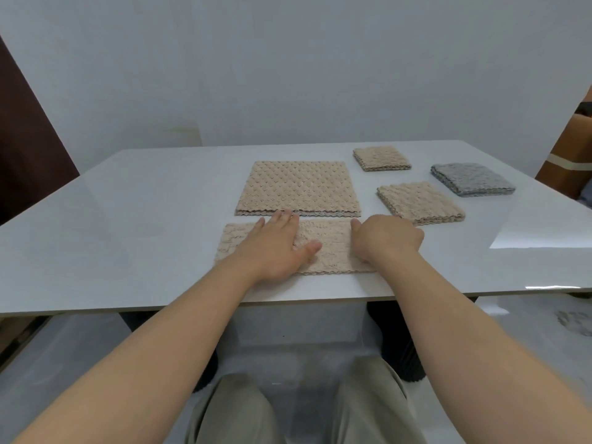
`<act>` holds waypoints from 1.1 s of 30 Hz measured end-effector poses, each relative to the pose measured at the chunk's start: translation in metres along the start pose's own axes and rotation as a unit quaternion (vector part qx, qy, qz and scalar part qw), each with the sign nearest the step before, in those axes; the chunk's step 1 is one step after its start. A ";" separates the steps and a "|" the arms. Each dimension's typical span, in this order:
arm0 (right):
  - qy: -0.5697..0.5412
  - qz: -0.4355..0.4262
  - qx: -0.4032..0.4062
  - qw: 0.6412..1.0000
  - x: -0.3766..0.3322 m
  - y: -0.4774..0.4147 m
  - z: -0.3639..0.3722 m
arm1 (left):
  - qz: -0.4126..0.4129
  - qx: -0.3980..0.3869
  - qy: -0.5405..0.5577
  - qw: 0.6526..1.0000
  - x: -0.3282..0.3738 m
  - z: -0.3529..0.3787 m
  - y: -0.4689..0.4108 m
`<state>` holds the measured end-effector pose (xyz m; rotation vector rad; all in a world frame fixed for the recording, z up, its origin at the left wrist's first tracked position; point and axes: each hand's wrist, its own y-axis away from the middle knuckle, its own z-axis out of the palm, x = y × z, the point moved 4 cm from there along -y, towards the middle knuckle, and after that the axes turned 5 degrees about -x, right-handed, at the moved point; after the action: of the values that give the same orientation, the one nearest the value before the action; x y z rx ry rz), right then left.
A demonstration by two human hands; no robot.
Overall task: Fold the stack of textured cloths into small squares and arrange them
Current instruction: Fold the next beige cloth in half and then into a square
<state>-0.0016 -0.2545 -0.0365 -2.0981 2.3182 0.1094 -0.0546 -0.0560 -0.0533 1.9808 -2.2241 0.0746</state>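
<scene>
Both hands press the near beige folded strip: left hand flat with fingers spread, right hand curled at its right end; unfolded stack just beyond.

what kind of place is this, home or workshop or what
Hard to say; probably a plain indoor room set up for folding work. A bare white table stands against a blank white wall, with cardboard boxes at the right edge.
</scene>
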 end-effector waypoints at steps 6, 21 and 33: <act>-0.008 -0.019 -0.046 0.999 -0.015 0.001 0.004 | -0.014 -0.008 -0.022 1.000 0.002 0.023 -0.006; -0.211 -0.110 0.000 0.971 -0.031 0.007 -0.047 | -0.019 -0.054 -0.015 0.998 0.015 0.024 -0.003; -0.197 -0.184 0.015 0.963 -0.059 0.039 -0.069 | 0.002 -0.028 -0.010 1.000 0.057 0.038 -0.003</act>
<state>-0.0315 -0.1963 0.0370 -2.2043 1.6748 0.4363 -0.0613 -0.1175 -0.0820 1.9570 -2.2174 -0.0071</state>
